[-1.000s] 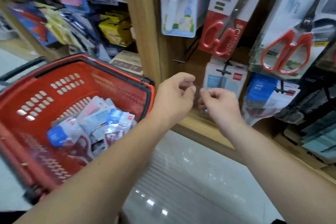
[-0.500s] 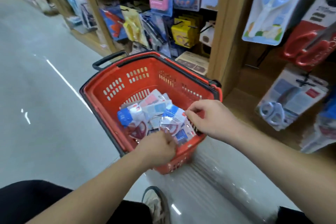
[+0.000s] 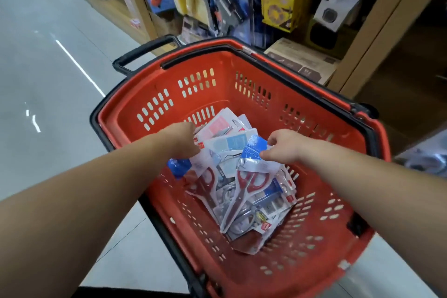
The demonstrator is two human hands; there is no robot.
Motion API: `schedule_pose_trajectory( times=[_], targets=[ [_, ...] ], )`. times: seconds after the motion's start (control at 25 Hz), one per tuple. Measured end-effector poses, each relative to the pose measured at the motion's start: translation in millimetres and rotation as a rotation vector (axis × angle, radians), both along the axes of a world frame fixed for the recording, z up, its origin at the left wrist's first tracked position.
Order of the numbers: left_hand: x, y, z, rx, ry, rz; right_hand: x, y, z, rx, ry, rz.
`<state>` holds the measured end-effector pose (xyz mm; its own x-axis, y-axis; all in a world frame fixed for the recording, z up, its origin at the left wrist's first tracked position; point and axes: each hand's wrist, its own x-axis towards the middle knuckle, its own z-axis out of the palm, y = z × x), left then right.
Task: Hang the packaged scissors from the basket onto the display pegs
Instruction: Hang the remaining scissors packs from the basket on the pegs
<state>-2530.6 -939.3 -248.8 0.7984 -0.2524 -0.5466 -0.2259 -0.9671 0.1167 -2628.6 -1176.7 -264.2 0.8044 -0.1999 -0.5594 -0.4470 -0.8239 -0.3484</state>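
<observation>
A red shopping basket (image 3: 302, 261) with a black rim stands on the floor below me. Several packaged scissors lie heaped inside it. My right hand (image 3: 284, 146) pinches the blue top of a pack of red-handled scissors (image 3: 251, 176), which hangs tilted over the heap. My left hand (image 3: 182, 141) reaches into the basket and grips the top of another red-handled pack (image 3: 202, 179). Its fingers are hidden behind the hand. More packs (image 3: 227, 138), pink and pale blue, lie under both. No display pegs for scissors are in view.
Wooden shelving (image 3: 377, 22) runs behind and right of the basket, hung with yellow, blue and white packaged goods (image 3: 281, 5). A brown box (image 3: 302, 60) sits on the low shelf by the basket's far rim. Grey tiled aisle floor (image 3: 48, 80) opens to the left.
My view has swung down from the scissors display to the basket. Both hands left the pegs, dropped into the basket, and each took hold of a pack; the right has lifted its pack.
</observation>
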Motion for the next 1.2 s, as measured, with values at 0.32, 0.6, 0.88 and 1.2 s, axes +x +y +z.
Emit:
schedule_pose_trajectory(
  times=[0.32,0.6,0.88,1.2],
  targets=[
    [31,5,-31,0.141,0.020,-0.133,25,3,-63,0.058,0.254,-0.184],
    [27,10,-27,0.247,0.107,-0.223,22,-2,-74,0.253,0.201,-0.323],
    [8,5,9,0.001,0.061,-0.347,8,-1,-53,0.280,0.104,-0.262],
    [-17,12,59,-0.210,0.086,-0.446,-13,8,9,0.342,-0.162,-0.267]
  ],
)
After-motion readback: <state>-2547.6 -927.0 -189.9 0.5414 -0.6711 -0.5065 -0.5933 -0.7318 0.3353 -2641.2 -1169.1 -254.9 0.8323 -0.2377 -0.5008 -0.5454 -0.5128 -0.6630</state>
